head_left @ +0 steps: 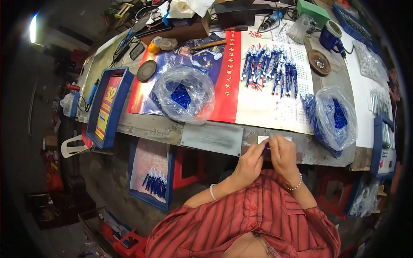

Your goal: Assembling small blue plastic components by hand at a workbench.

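Observation:
My left hand (250, 162) and my right hand (282, 155) meet at the table's front edge, fingers pinched together. Between the fingertips a small dark blue piece (266, 147) shows; the fingers cover most of it. A white slip or plate (262, 139) lies just beyond them. To the right stands an open clear plastic bag (350, 116) of small blue parts. Another open clear bag (161, 92) with blue parts sits left of my hands. Farther back, several blue pen-like pieces with white ends (269, 64) lie in rows on a printed calendar sheet (258, 112).
A blue tray (110, 107) holding a printed sheet rests at the left table edge. Below it, another blue tray (167, 172) contains more blue pen-like pieces. A round brown dish (319, 62), a blue mug (330, 36), a hammer (208, 45) and a blue electric tool (272, 20) stand or lie farther back.

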Action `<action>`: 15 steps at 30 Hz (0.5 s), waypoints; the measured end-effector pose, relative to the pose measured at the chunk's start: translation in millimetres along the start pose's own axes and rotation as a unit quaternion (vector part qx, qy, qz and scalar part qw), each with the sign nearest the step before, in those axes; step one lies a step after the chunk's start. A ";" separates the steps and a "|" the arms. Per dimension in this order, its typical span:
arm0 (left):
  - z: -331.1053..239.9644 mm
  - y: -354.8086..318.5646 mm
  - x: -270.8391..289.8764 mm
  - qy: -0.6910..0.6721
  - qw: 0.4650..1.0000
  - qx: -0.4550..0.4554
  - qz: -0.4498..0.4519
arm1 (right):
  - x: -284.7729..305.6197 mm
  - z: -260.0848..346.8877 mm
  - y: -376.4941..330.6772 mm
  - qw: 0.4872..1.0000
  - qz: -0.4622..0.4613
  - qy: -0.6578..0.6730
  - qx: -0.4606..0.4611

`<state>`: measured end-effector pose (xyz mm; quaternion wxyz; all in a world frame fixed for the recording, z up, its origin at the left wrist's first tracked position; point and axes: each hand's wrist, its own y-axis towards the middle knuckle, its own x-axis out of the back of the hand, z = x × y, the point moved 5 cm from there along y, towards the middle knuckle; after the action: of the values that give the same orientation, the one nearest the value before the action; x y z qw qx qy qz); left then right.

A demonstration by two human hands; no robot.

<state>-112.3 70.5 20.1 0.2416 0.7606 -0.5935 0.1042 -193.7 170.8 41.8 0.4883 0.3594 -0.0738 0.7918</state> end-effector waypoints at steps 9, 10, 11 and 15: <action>-9.1 34.2 14.2 0.055 0.949 -0.009 0.309 | 22.1 26.7 -7.4 0.945 0.168 -0.141 0.244; -8.4 36.8 14.1 0.060 0.940 -0.036 0.334 | 23.9 26.5 -7.7 0.943 0.189 -0.116 0.250; -12.8 38.7 15.3 0.088 0.928 -0.050 0.359 | 28.0 26.3 -9.3 0.947 0.188 -0.091 0.245; -23.8 61.8 20.4 0.163 0.892 -0.046 0.419 | 38.6 26.1 -8.6 0.954 0.166 -0.083 0.236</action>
<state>-162.6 53.8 64.8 0.3033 0.4014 -0.8138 0.2908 -183.9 190.8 83.7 0.2439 0.5113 0.0164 0.8239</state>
